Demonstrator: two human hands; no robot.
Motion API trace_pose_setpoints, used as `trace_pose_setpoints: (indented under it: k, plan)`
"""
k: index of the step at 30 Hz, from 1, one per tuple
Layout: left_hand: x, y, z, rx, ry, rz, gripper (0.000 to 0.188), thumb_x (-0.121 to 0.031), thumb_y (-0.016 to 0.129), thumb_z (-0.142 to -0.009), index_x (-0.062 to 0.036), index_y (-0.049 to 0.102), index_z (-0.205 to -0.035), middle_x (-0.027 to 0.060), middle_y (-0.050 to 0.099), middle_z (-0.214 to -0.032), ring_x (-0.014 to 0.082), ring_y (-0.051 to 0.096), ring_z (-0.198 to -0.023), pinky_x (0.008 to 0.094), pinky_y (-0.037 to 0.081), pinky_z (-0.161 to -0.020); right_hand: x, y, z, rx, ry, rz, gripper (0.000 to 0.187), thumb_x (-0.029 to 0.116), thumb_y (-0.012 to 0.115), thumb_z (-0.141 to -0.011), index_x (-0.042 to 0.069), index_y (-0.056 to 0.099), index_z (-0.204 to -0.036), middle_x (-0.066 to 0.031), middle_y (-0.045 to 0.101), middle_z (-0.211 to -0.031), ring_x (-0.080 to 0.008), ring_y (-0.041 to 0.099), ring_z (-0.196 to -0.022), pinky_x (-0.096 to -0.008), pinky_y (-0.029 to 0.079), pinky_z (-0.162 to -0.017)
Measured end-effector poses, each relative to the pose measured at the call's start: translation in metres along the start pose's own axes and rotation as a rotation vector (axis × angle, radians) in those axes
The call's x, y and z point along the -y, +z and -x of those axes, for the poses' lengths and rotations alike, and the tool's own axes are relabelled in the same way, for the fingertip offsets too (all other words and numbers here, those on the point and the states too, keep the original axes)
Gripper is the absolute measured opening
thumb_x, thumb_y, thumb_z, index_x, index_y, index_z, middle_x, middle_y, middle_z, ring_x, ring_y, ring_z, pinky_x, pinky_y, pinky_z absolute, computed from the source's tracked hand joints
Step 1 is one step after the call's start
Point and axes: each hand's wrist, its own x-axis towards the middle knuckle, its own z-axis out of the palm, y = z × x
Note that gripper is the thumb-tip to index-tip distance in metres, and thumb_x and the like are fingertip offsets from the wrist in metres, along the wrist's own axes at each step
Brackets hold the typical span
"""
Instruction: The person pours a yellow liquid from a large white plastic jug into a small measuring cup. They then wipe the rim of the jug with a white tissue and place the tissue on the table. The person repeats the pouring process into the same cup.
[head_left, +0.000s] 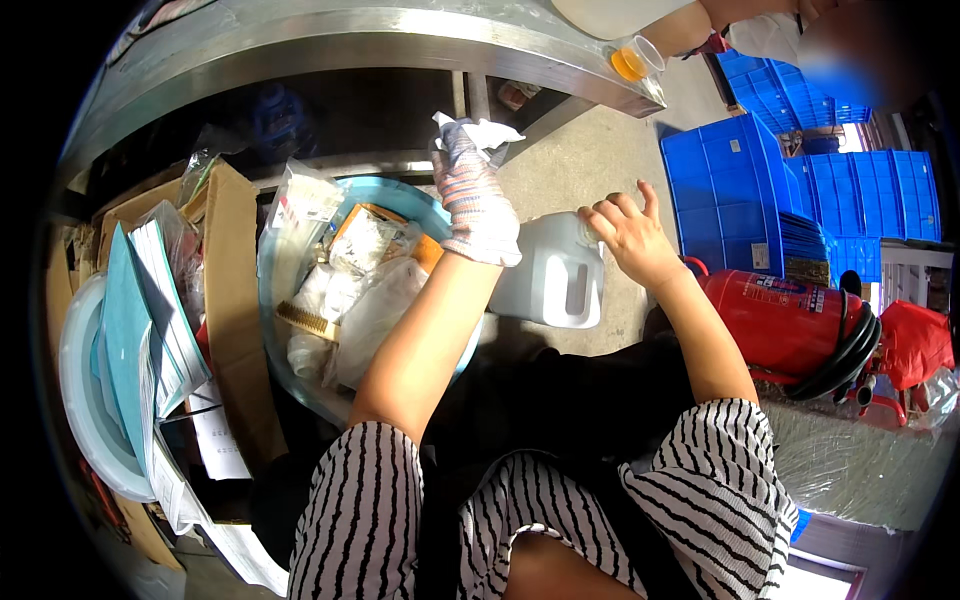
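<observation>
My left hand wears a striped knit glove and is raised beside the tub, its fingers closed round a crumpled white cloth or tissue. Bare, my right hand bends its fingertips round the cap of a pale translucent plastic jug, with the little finger sticking up. The jug stands on the floor in front of me, its moulded handle toward the right. Left of it is a light blue tub holding plastic bags, wrapped packets and a wooden brush, partly hidden by my left forearm.
A metal bench crosses the far side; a cup of orange liquid and another person's arm are at its right end. Blue crates and a red fire extinguisher stand right. A cardboard box and teal folder are left.
</observation>
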Motion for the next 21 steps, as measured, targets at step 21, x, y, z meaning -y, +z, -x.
trace_pose_setpoints:
  k: [21]
  plan:
    - [0.017,-0.013,0.068,0.525,-0.335,-0.488,0.038,-0.043,0.052,-0.096,-0.0098,0.061,-0.113,-0.0012,0.058,-0.095,0.0095,0.051,-0.088,0.0267,0.043,-0.081,0.011,-0.065,-0.013,-0.382,0.261,-0.815,0.055,0.006,0.075,-0.072,0.011,0.056,-0.122,-0.0113,0.059,-0.100,-0.0284,0.060,-0.087,-0.0361,0.050,-0.074]
